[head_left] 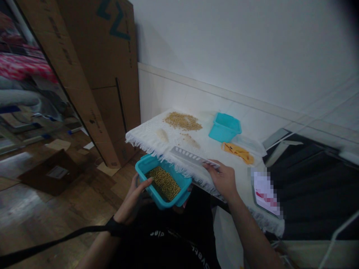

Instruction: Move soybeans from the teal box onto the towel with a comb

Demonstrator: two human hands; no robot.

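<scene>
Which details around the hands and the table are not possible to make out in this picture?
All in the head view:
Left hand: most fingers, hidden by the held teal tub.
Tub's floor: covered by beans.
Device screen: content obscured by pixelation.
Orange cloth: dark marks, too small and blurred.
Tall cardboard box: top partly cut off by upper edge.

Tub base – hidden, scrn – pixelated, carton txt illegible

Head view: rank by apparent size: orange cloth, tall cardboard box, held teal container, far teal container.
1. Tall cardboard box
2. Held teal container
3. Far teal container
4. Orange cloth

The held container is nearer the camera, so whether it's really bigger than the far one is unsure.
</scene>
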